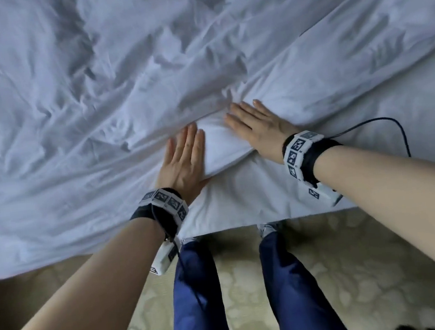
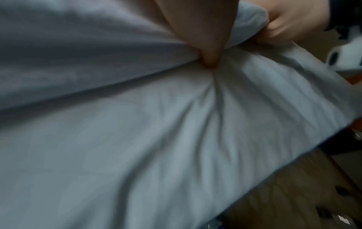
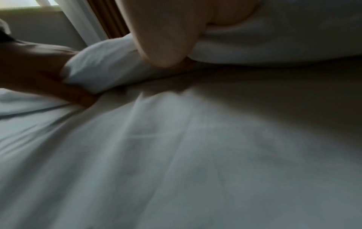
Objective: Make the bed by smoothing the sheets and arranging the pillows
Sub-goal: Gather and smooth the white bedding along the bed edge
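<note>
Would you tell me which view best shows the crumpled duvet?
The head view: the whole crumpled duvet shows, with both hands flat on its edge. Both wrist views show only blurred folds beside the thumbs.

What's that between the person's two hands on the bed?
A puffed-up fold of the white duvet, bunched between the left hand and right hand; clearest in the head view.

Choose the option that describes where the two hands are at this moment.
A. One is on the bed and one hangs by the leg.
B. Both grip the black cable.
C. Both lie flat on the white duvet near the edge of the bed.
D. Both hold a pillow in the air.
C: in the head view the left hand and the right hand lie side by side with straight fingers on the wrinkled duvet.
</note>
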The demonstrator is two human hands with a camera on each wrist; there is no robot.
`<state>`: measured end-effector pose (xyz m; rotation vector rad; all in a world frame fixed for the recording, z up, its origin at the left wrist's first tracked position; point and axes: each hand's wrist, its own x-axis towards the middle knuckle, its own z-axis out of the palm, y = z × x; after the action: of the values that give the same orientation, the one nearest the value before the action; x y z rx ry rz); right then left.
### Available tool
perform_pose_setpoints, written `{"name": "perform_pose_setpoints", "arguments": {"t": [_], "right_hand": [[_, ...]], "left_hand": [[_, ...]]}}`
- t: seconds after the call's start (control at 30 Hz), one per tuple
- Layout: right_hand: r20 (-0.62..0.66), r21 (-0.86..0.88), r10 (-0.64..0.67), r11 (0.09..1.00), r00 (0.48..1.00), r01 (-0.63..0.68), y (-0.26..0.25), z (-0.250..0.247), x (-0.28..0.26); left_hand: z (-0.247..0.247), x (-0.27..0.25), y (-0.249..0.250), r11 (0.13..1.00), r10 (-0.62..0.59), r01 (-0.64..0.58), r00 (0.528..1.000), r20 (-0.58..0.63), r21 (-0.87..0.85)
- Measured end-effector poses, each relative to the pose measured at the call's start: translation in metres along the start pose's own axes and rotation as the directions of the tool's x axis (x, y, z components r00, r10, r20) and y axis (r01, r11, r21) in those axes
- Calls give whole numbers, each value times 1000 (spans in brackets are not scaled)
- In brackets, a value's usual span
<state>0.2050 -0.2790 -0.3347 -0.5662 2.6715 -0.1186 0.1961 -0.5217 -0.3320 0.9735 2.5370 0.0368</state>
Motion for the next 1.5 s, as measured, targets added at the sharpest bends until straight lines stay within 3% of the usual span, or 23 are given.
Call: {"name": "perform_pose_setpoints", "arguments": {"t": [0.2,0.37,0.57,0.67,0.77,0.83,0.9,1.03,1.13,1.23,1.37,1.5], "right_hand": [[96,11,20,1000,995,-21,-12,-13,-21],[192,-19,-1,1000,981,4,-35,-19,-70],[112,14,-21,1000,993,20,-96,-4,-118],[98,16,-15,1000,995,14,-116,6,-117],[81,41,-27,999,996,23,-114,10,-114],[76,57,-56,997,996,52,-99,13,-123],[62,28,-33,999,998,31,-74,17,-143],[-17,-73,89,993,996,-90,16,25,-182],[-26,-148,108,983,994,-110,94,19,-195],[33,-242,125,964,992,-113,170,4,-177],[114,-329,43,944,993,-3,243,-18,-155],[109,-342,-38,937,993,73,284,-23,-131]], "left_hand": [[-4,-9,29,953,-189,170,981,-53,-250],[-2,-49,57,924,-195,126,967,-162,-360],[9,-112,66,945,-171,61,930,-325,-322],[10,-130,61,956,-173,85,936,-306,-282],[14,-130,62,955,-216,176,965,-152,-239],[21,-123,76,951,-243,232,969,-31,-206],[28,-116,101,970,-209,209,978,7,-121],[28,-77,176,994,-48,43,997,-55,-96],[18,-15,237,994,31,-43,993,-116,-104],[-2,61,271,989,-76,50,979,-190,-136],[-14,163,299,971,-207,165,941,-269,-171],[-14,217,311,931,-334,299,929,-159,-209]]}}
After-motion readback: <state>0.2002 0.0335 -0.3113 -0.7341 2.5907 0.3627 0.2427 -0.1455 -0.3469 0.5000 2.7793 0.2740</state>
